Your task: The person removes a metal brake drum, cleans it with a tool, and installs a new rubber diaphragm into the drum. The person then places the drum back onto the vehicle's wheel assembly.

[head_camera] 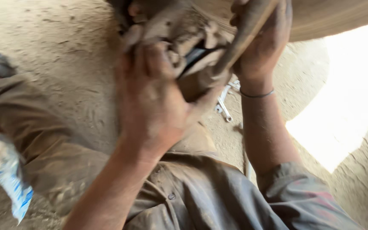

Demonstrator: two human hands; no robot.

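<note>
I see dusty dirt ground [64,38] carrying everything. Metal wrenches [224,104] lie on it near centre, and a blue-white plastic wrapper [9,174] rests at eight o'clock.

My left hand [150,106] and right hand [263,40] are smeared brown-grey with dirt. The lump of metal [192,47] between them is the same dusty brown, with one dark, almost black slot. The bar [245,36] is dull brown. My shirt [201,191] is olive-grey, stained. A thin dark band [256,94] circles my right wrist. The wrenches [224,104] are silvery. The ground [56,38] is pale tan; the wrapper [9,170] is white and blue.
</note>
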